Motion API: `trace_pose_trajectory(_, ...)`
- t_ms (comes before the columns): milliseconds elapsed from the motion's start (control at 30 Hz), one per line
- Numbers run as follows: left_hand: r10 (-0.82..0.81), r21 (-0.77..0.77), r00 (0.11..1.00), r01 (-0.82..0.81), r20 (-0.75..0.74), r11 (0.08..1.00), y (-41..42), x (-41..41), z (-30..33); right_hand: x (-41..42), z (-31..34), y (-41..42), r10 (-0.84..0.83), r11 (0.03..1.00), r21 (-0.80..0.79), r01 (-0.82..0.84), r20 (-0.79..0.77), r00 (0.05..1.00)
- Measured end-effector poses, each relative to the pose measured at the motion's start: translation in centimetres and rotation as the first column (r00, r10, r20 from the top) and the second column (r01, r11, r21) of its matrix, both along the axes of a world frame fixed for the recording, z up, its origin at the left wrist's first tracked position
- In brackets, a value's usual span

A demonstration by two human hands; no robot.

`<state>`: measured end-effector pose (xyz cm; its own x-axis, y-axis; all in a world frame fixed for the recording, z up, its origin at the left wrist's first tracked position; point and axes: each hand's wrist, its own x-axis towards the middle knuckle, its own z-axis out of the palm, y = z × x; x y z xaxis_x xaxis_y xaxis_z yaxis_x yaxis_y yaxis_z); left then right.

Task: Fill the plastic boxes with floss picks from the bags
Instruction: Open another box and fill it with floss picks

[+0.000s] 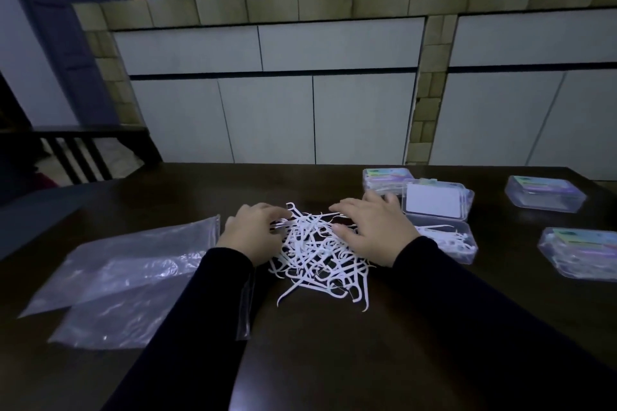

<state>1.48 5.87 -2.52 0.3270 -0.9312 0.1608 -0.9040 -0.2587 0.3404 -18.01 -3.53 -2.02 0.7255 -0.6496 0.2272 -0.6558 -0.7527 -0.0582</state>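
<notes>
The single head camera is looking forward and down from the person's own eye level, sitting close over the dark worktop (334, 344), facing the white cabinets (267, 117) beyond its far edge.

- The tabletop (334, 344) looks like dark wood with a smooth, faintly glossy finish.
- The floss picks (320, 253) are white plastic, thin and matt, heaped near the middle of the tabletop.
- The bags (127, 270) at the left edge are clear, thin plastic film, creased and shiny where the light catches them.
- The open box (444, 237) and the closed boxes (544, 193) toward the right edge are clear, smooth, hard plastic with coloured printed labels.
- The sleeves (207, 304) are dark matt cloth.
- The cabinet doors (267, 117) beyond the far edge look smooth, pale and matt, framed by rough-looking tan tiles (424, 117).
</notes>
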Motion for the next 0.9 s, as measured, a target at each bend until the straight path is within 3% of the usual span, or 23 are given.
trace_pose_trajectory(500,-0.057,-0.033,0.996,0.055,-0.066,0.998,0.5,-0.5,0.7,-0.7,0.8,0.5,-0.085,0.995,0.04,0.088,-0.088,0.993)
trace_pose_trajectory(733,-0.04,-0.056,0.999,0.041,0.021,0.998,0.3,-1.3,0.5,-1.3,1.6,0.9,-0.106,0.988,0.095,0.124,-0.174,0.979)
trace_pose_trajectory(900,-0.034,-0.055,0.996,0.039,0.087,0.998,0.2,-2.2,0.5,-1.2,1.4,0.8,-0.112,0.98,0.154,0.123,-0.082,0.99)
